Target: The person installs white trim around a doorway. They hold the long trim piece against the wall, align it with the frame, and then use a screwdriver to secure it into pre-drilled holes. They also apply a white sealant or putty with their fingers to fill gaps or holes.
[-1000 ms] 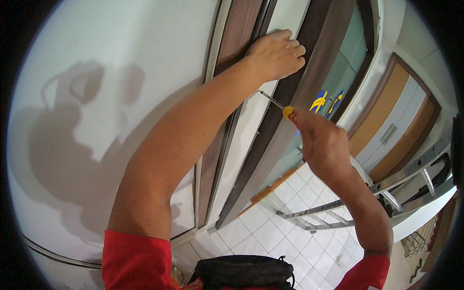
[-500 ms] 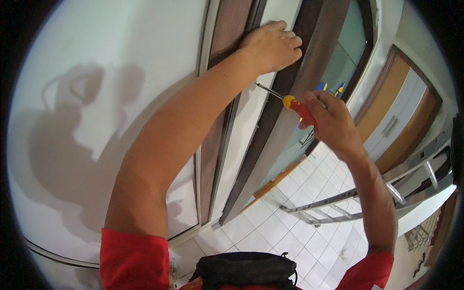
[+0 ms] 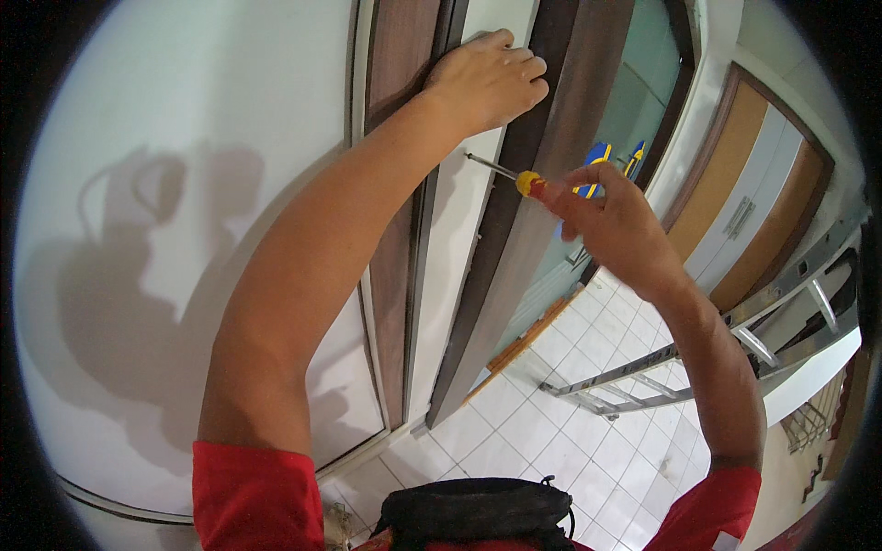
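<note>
My right hand point(image 3: 611, 216) is closed round the handle of a screwdriver point(image 3: 530, 184) with a red and yellow grip. Its thin metal shaft points up and left, and the tip meets the white strip point(image 3: 450, 230) beside the dark door frame, at a small dark spot. Higher up, my left hand point(image 3: 491, 81) lies against the same strip, back of the hand toward me. Its fingers are curled and their tips are turned away, so whatever they hold is hidden.
A white panel point(image 3: 184, 83) with a brown border fills the left side. A dark brown frame point(image 3: 510, 248) runs beside the strip. An aluminium ladder point(image 3: 661, 372) leans at the right over white floor tiles point(image 3: 496, 404). A black pouch point(image 3: 473, 510) sits at my waist.
The view has shifted slightly, so both hands and the frame appear farther left. The screwdriver stays at the white strip, and my right hand's hold has turned a little on the handle.
</note>
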`<state>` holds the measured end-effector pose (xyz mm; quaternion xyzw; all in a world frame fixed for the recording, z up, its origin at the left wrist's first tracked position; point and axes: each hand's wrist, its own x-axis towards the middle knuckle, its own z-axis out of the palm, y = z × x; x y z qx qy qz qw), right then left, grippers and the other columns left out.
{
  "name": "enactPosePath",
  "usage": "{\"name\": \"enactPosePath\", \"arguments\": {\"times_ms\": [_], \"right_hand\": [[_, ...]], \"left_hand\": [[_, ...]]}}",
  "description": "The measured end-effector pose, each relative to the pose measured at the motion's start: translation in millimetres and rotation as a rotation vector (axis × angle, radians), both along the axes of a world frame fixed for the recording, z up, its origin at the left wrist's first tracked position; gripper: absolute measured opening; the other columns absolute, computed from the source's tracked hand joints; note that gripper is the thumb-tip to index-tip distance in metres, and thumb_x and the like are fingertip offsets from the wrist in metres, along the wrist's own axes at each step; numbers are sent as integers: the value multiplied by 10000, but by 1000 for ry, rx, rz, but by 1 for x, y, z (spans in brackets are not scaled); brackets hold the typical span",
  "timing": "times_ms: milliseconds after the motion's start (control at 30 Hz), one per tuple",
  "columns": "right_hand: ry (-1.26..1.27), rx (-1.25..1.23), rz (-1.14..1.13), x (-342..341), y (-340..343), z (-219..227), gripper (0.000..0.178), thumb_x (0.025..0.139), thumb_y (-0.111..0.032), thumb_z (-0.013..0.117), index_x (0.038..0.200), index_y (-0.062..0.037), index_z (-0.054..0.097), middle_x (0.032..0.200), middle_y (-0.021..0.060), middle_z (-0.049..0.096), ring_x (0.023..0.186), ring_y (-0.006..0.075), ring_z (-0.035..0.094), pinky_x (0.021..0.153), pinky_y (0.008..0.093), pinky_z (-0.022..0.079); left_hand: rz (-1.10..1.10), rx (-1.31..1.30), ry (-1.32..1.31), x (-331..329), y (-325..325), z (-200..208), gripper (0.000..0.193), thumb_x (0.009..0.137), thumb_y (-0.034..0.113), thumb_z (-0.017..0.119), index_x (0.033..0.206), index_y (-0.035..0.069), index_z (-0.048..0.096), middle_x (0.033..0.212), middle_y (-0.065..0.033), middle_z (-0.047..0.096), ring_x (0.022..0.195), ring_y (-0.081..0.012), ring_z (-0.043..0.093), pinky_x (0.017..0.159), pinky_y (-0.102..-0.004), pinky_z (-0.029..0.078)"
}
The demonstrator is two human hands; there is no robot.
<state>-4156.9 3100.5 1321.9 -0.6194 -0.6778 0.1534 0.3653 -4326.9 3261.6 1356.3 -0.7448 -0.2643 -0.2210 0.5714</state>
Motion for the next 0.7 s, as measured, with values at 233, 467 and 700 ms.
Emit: {"name": "enactPosePath", "arguments": {"times_ms": [233,467,700], "right_hand": [[-823,732,146,17,8,-30,220,945,-66,648,1149,1,597,858,123,675,771,256,704,640,395,575],[-565,509,216,27,12,-31,191,982,-85,596,1167,-44,619,909,135,694,789,269,712,625,369,557],[-757,517,101,23,8,-33,315,953,-86,665,1246,-32,565,971,130,633,758,274,688,582,363,560]], "left_hand": [[-55,0,-27,1,-2,0,133,892,138,629,1005,158,697,1090,9,648,1125,-194,630,1045,-376,473],[34,-51,-55,2,-7,-1,147,889,148,640,1019,171,705,1122,22,651,1161,-181,621,1081,-373,459],[15,-42,-42,4,-8,-1,155,907,139,627,1038,171,703,1153,25,654,1176,-180,619,1088,-362,452]]}}
